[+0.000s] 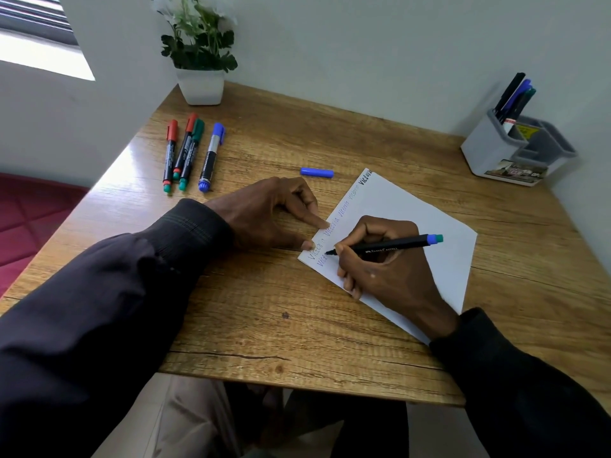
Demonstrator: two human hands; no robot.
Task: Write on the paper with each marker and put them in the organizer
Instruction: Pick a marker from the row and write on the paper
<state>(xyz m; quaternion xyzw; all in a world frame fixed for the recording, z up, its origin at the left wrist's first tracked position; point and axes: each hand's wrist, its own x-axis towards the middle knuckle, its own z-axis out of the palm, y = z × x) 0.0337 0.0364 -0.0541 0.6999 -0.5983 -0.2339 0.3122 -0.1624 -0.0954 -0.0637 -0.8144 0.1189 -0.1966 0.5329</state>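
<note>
my right hand (386, 272) grips a marker (385, 247), tip on the paper (439, 233), while my left hand (267, 214), fingers loosely curled and holding nothing, pins the paper's edge.

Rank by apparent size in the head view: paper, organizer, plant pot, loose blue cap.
1. paper, largest, though the right hand covers part of it.
2. organizer.
3. plant pot; farther from the camera, so its order against the organizer is unsure.
4. loose blue cap, smallest.
</note>
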